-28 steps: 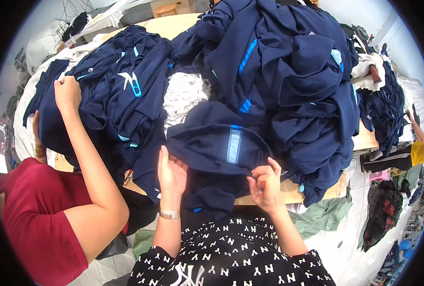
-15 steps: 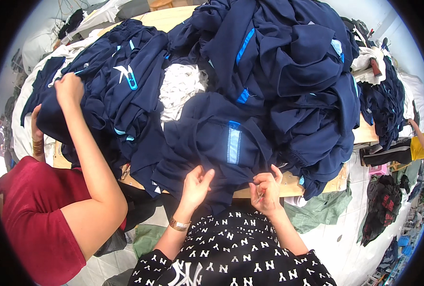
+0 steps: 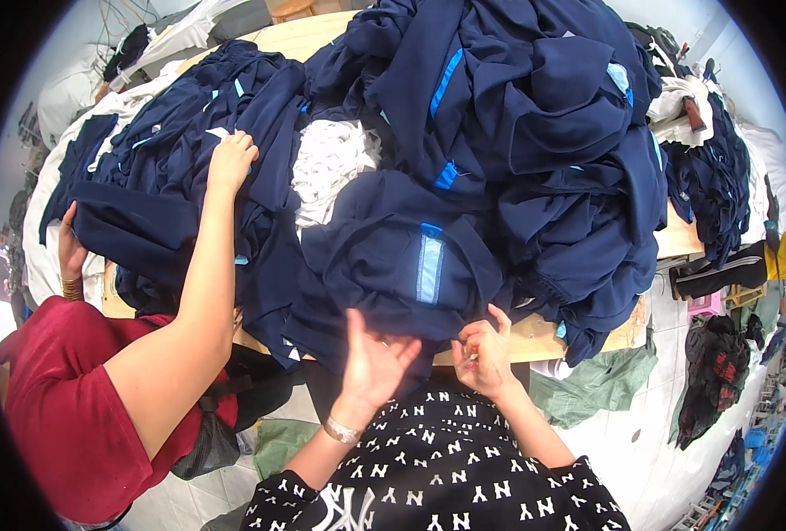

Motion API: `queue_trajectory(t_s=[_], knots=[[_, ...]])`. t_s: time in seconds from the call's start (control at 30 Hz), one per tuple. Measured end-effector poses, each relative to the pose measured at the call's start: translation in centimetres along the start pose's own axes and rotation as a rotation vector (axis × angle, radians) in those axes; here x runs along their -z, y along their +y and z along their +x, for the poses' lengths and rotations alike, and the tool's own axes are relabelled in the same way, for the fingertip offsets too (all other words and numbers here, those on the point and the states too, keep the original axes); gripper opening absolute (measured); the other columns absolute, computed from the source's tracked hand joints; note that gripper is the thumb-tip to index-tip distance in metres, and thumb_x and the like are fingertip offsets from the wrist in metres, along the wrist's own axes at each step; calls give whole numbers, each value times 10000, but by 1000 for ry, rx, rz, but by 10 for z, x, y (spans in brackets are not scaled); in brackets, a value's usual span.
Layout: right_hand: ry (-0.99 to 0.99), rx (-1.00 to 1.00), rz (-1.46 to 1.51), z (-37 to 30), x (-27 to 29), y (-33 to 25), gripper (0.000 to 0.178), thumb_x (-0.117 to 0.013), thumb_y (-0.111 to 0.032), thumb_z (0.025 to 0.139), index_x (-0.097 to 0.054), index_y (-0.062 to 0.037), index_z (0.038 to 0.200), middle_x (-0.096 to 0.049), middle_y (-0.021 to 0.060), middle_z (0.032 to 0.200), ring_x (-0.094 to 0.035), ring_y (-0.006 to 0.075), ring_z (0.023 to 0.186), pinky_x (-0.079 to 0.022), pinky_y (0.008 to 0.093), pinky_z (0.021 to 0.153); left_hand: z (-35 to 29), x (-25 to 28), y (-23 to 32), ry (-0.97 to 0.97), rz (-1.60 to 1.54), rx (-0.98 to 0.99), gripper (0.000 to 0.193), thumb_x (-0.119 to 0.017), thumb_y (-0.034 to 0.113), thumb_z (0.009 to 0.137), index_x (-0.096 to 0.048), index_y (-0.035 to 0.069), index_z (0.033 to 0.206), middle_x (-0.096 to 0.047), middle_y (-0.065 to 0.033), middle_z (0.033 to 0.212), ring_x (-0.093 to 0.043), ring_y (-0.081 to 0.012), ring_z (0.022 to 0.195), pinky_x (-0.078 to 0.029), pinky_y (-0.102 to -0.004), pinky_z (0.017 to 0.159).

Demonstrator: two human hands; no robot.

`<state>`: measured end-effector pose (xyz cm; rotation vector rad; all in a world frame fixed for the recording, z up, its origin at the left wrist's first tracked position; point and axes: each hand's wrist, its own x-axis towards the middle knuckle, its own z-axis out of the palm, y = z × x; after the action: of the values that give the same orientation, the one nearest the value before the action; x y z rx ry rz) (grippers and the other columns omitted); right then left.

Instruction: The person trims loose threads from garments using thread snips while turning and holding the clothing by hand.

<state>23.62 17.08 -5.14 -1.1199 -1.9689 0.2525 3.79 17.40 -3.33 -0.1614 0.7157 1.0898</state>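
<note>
A navy garment [image 3: 375, 265] with a light-blue strip [image 3: 429, 265] lies bunched at the table's front edge before me. My left hand [image 3: 373, 365] is open at its near edge, palm turned up and fingers spread, some fingertips against the cloth. To the right, my right hand [image 3: 488, 358] has its thumb and fingers pinched at the garment's edge, with the index finger raised. At left a co-worker's hand [image 3: 232, 164] closes over the white-bladed thread snips [image 3: 219, 133], while that person's other hand [image 3: 72, 243] holds a navy piece [image 3: 136, 221].
Big heaps of navy garments [image 3: 534, 106] cover the wooden table [image 3: 623, 341]. A bundle of white strips [image 3: 333, 164] sits between the heaps. Green sheeting [image 3: 601, 380] lies on the floor at right; a co-worker in red [image 3: 83, 416] is close on my left.
My left hand has turned palm up and its fingers have spread. My right hand has shifted slightly left. The co-worker's hand has moved right, from the navy piece onto the snips.
</note>
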Motion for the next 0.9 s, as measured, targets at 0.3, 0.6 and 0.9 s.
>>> queue_trajectory(t_s=[0.3,0.6,0.9], knots=[[-131,-576,380,11,15,-15,391,-740,-45,708,-397,-29,893,-517,107,856,-510,202,800,-428,285,705,-5,-31,2,-73,-14,-87,277,-540,285,952,-598,41,831,-645,-123,915,-640,-273,985,-531,-341,879],[-416,-568,345,64,43,-17,199,-580,-170,903,-485,-18,991,-559,111,934,-542,218,815,-439,334,774,-14,-54,13,-236,92,-313,190,-504,127,963,-639,-3,935,-663,-84,970,-646,-176,939,-509,-326,944],[-85,-386,395,105,19,-40,338,-784,-142,720,-632,-102,1020,-618,39,724,-547,182,705,-424,289,677,-10,-54,18,-242,182,-333,144,-531,35,931,-665,-14,918,-678,-99,941,-656,-160,882,-516,-295,921]])
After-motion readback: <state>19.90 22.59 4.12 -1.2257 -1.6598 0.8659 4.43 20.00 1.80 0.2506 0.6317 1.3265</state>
